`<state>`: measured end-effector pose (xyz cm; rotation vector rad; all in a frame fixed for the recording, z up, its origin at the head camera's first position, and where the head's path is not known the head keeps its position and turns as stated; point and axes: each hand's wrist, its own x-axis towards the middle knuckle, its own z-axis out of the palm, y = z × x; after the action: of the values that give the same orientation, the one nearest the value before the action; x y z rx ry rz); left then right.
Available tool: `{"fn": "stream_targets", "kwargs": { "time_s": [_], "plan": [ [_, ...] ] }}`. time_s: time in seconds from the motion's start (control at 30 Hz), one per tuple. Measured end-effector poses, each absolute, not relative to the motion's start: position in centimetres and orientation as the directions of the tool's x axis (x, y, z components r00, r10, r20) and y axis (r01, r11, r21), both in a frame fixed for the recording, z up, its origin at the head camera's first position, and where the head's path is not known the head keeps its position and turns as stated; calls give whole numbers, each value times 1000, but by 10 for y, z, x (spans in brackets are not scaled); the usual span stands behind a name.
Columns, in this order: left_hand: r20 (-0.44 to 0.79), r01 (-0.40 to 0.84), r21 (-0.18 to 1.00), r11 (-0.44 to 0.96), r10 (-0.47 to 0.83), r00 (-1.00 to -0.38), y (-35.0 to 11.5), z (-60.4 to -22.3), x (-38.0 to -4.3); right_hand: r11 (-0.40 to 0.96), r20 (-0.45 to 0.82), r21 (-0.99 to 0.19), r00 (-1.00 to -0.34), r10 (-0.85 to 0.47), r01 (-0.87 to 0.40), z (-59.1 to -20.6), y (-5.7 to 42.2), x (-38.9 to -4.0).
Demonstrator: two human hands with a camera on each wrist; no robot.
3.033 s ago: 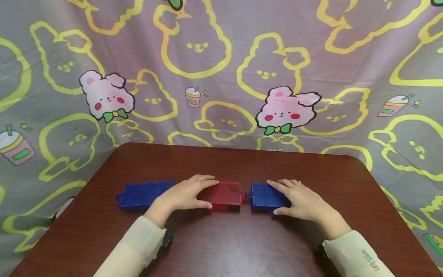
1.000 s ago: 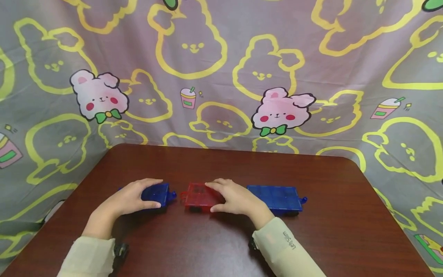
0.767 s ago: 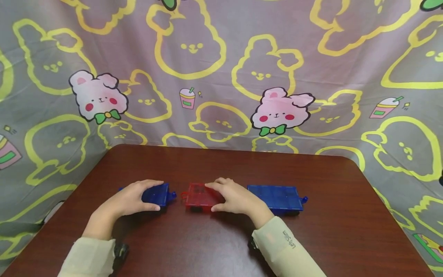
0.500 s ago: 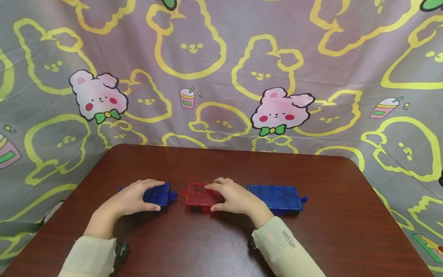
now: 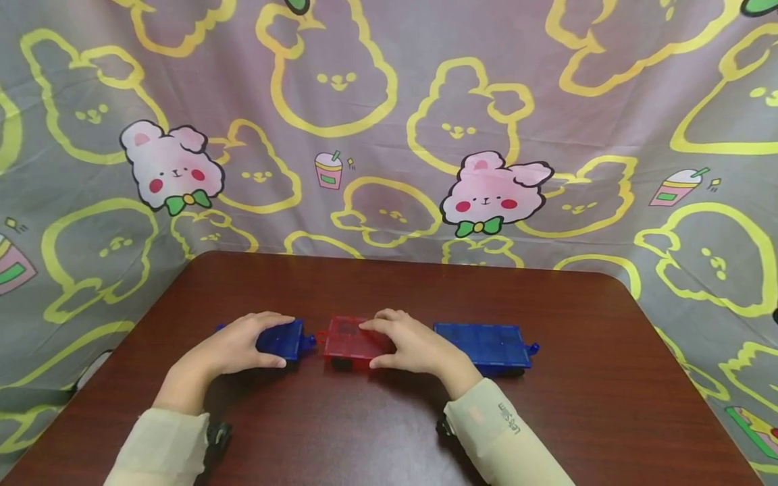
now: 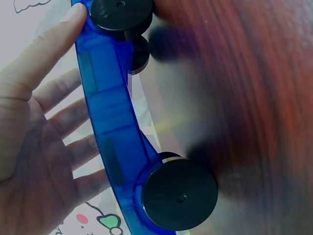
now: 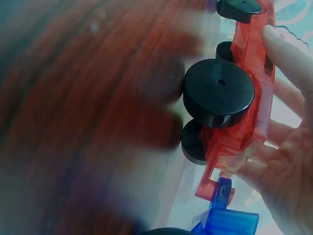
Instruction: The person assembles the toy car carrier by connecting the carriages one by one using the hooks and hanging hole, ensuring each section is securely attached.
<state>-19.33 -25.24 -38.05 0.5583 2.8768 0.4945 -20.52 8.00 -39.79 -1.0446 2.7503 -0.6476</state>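
In the head view my left hand (image 5: 237,344) grips a translucent blue toy wagon (image 5: 281,339) by its long sides. The left wrist view shows its black wheels (image 6: 180,193) and my thumb along its edge. To the right, my right hand (image 5: 416,347) holds a translucent red toy wagon (image 5: 349,337) across its top, hiding its right end. The blue wagon's hook (image 5: 310,340) is right at the red wagon's ring (image 5: 322,336); whether they touch I cannot tell. A second blue wagon (image 5: 480,343) joins the red one's other end, where the right wrist view shows the red coupling (image 7: 208,190) meeting blue.
The wagons stand in a row across a dark brown table (image 5: 389,425). A curtain (image 5: 377,135) printed with rabbits and cups hangs behind its back edge. A black wrist camera (image 5: 217,435) sits at the left cuff.
Both hands have shifted left from their earlier holds, the left from the red wagon, the right from the right-hand blue one. Lately the left blue wagon has slid slightly right, closer to the red wagon.
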Motion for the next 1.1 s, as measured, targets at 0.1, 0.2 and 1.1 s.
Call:
{"fn": "stream_targets", "kwargs": {
  "time_s": [0.1,0.2,1.1],
  "plan": [
    [-97,337,349,874,392,-915,-251,-380,-193,664,32,-442,-750,-660,-603,-397,80,-206],
    [-93,343,350,872,396,-913,-249,-380,-193,663,31,-442,-749,-662,-604,-397,80,-206],
    [-84,375,377,847,434,-897,-243,-380,-194,636,35,-423,-713,-700,-646,-397,78,-209]
  ]
}}
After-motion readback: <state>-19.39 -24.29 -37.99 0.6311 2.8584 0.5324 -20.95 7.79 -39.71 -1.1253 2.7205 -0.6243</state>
